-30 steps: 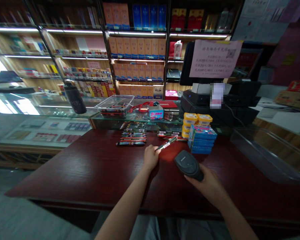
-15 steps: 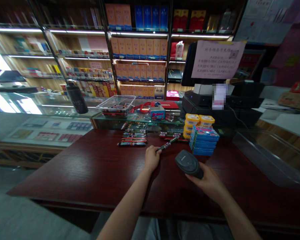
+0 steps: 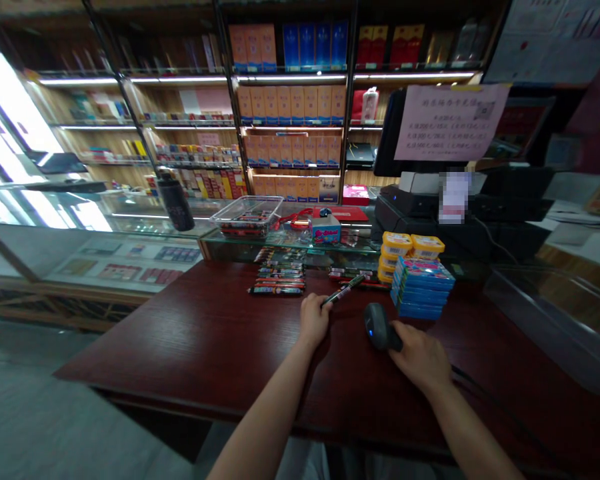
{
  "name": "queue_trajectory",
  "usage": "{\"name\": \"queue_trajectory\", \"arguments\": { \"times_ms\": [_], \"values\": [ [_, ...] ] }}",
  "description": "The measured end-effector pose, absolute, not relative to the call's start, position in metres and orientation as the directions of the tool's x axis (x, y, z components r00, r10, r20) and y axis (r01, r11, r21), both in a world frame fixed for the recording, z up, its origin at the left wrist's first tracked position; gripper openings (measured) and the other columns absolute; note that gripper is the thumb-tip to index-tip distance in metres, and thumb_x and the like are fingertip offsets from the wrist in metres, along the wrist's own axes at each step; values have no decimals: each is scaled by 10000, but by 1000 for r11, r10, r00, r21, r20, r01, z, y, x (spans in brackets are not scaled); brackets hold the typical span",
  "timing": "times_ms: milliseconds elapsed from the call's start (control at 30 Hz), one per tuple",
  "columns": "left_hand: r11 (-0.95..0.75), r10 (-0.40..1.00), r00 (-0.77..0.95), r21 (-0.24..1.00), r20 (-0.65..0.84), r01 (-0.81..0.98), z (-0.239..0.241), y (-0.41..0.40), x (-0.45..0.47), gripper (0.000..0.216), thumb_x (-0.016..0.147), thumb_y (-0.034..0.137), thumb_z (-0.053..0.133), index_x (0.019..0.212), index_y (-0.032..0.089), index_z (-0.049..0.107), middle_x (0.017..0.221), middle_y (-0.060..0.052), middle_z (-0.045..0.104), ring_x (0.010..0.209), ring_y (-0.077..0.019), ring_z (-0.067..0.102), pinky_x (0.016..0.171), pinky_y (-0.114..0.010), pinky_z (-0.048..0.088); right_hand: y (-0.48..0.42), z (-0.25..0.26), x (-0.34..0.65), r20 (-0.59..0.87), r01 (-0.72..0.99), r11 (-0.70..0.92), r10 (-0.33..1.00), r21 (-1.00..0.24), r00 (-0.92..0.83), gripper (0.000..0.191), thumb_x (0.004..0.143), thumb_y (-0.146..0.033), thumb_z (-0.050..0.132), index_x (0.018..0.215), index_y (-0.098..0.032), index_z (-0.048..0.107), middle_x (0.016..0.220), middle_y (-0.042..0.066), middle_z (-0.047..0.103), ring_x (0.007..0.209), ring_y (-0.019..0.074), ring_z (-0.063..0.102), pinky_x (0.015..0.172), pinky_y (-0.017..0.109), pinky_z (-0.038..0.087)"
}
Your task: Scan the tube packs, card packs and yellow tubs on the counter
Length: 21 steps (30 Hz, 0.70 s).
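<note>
My left hand is closed round the near end of a slim, dark green printed stick that looks like a packaged pen or snack stick; its exact kind is unclear. The stick slants up and to the right above the desk. In my right hand is a dark grey barcode scanner, with a small blue light on its head and its cable trailing to the right. Similar slim sticks lie in a row left of centre. A smaller group of sticks lies behind the one I hold.
Blue flat boxes are stacked beside yellow tubs right of centre. A clear bin stands on the right of the brown desk. Farther back are a clear tray, a small printed box, a black bottle and a monitor.
The scanner has turned in my right hand, its head now pointing more to the left and showing a blue light. My left hand still holds the stick. The whole view has shifted slightly.
</note>
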<state>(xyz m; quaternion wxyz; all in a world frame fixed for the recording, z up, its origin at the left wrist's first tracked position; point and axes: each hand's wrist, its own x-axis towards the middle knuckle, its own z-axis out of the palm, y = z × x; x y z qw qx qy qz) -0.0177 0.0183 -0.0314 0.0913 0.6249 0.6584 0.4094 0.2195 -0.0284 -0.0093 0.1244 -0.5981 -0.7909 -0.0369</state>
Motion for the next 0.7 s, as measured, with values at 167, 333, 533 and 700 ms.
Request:
{"name": "queue_trajectory", "arguments": {
  "times_ms": [167, 333, 533, 700],
  "values": [
    [-74, 896, -241, 659, 374, 748, -27, 17, -20, 210, 817, 195, 560, 972, 181, 701, 885, -56, 617, 876, -179, 546, 819, -294, 414, -24, -21, 225, 299, 953, 289, 921, -97, -249, 301, 834, -279, 512, 1124, -215, 562, 1012, 45, 684, 844, 211, 653, 658, 303, 411],
    [-86, 892, -145, 475, 429, 876, -4, 16, -63, 213, 813, 183, 561, 965, 202, 710, 920, -62, 614, 908, -201, 519, 854, -323, 390, -26, -23, 227, 318, 955, 280, 918, -99, -237, 289, 837, -265, 505, 1117, -241, 574, 1023, 26, 694, 842, 192, 662, 660, 288, 425],
    [-50, 911, -56, 243, 409, 969, 17, 3, -154, 284, 794, 180, 533, 1013, 219, 709, 994, -72, 605, 916, -224, 458, 854, -351, 380, -26, -19, 226, 247, 962, 242, 947, -128, -205, 254, 863, -321, 472, 1081, -255, 585, 1003, 18, 696, 821, 205, 667, 627, 299, 410],
    [2, 917, -64, 157, 393, 988, 12, -8, -181, 327, 788, 183, 536, 1075, 250, 677, 1016, -71, 579, 975, -233, 448, 897, -355, 380, -26, -18, 225, 233, 963, 232, 953, -138, -196, 269, 864, -336, 470, 1103, -266, 572, 1022, 22, 695, 822, 200, 665, 612, 289, 392]
  ]
}}
